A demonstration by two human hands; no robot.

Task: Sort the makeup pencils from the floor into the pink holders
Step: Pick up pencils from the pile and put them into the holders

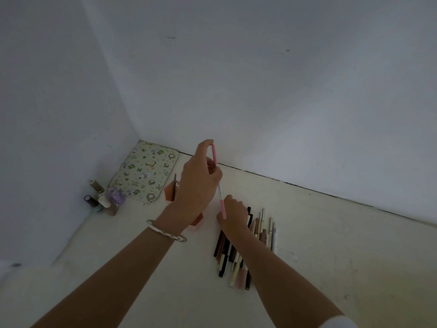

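A long pink and silver makeup pencil (pixel 218 183) stands nearly upright above the floor. My left hand (pixel 197 183), with a silver bangle on its wrist, pinches the pencil's upper pink end. My right hand (pixel 233 216) grips its lower pink end. A pile of several makeup pencils (pixel 238 256), black, brown, beige and white, lies on the floor under my right forearm. Two pink holders are mostly hidden behind my left hand: one (pixel 169 191) to its left with a dark pencil standing in it, another (pixel 197 221) just below the wrist.
A patterned pouch (pixel 144 171) lies flat in the corner where two white walls meet. Several small bottles (pixel 104 197) stand against the left wall. Pale floor stretches to the right of the pencil pile and toward me.
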